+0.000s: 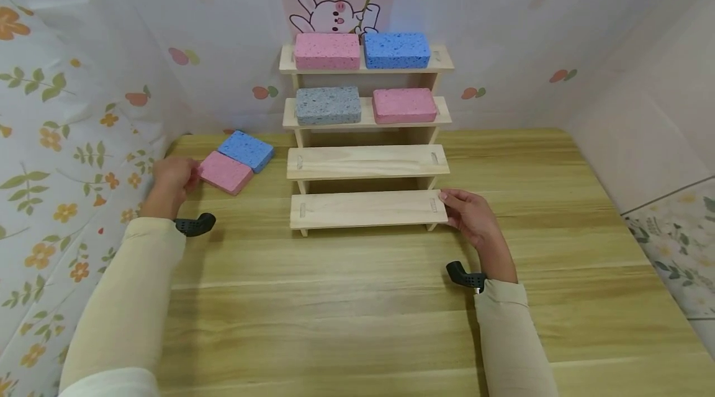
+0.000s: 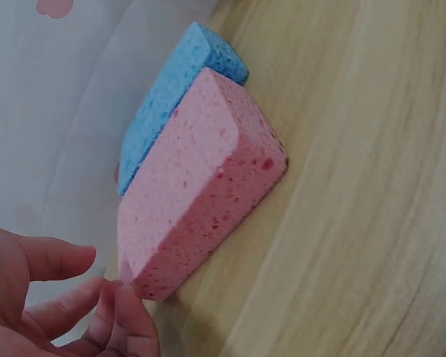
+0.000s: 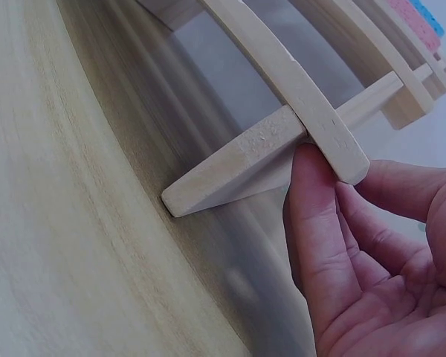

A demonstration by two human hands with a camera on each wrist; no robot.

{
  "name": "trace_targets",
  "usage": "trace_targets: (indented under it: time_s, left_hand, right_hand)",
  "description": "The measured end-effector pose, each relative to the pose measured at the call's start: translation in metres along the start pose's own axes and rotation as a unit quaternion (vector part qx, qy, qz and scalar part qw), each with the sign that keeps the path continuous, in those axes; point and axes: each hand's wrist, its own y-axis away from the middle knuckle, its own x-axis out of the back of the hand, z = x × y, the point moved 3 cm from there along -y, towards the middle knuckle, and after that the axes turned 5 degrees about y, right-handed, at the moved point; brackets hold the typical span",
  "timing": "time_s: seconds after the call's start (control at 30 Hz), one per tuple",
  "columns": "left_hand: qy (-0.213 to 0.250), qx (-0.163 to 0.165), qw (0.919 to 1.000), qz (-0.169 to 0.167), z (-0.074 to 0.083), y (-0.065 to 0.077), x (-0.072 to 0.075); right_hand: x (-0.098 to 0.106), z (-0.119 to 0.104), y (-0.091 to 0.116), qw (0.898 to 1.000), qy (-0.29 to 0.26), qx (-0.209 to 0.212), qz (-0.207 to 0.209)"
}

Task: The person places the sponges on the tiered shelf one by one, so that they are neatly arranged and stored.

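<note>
A pink sponge lies flat on the table at the left, side by side with a blue sponge. My left hand is at the pink sponge's near-left corner. In the left wrist view its fingertips are right at that corner, with the thumb held apart. At the other side, my right hand pinches the right end of the lowest step of a wooden tiered shelf. The right wrist view has the thumb over the board's end and the fingers beneath it.
On the shelf's top step sit a pink sponge and a blue sponge. One step down are a grey sponge and another pink sponge. A patterned cloth hangs behind the wood-grain table.
</note>
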Motion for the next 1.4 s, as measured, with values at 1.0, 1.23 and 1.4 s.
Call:
trace_targets:
  time_s: [1.0, 1.23, 1.4]
  left_hand:
    - [0.069, 0.012, 0.9973, -0.024, -0.012, -0.001, 0.003]
    - [0.108, 0.002, 0.9913, -0.075, -0.013, 0.012, 0.008]
    - [0.137, -0.003, 0.9846, -0.108, -0.013, 0.023, 0.015]
  right_hand:
    - [-0.001, 0.002, -0.002, 1.000, -0.006, 0.001, 0.000]
    - [-0.001, 0.002, -0.001, 1.000, -0.007, -0.001, 0.000]
    - [-0.002, 0.001, -0.001, 1.000, -0.015, 0.002, -0.004]
